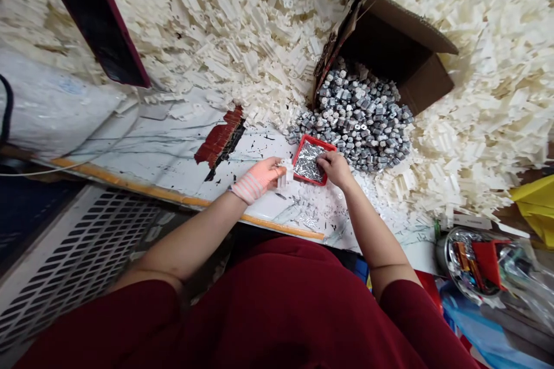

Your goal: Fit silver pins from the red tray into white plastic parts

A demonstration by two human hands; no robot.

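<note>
Drifts of white plastic parts [476,127] heap around an open cardboard box [402,52], and grey metal fittings [359,115] spill from it to just beyond the red plastic tray [298,150]. Left of that tray, the left hand [259,179], in a pink wrap [245,187], firmly grips a white plastic part [285,173] near the rim. Right of it, the right hand [336,168] curls onto silvery pins [308,162] inside; whether it holds any is hidden.
</note>
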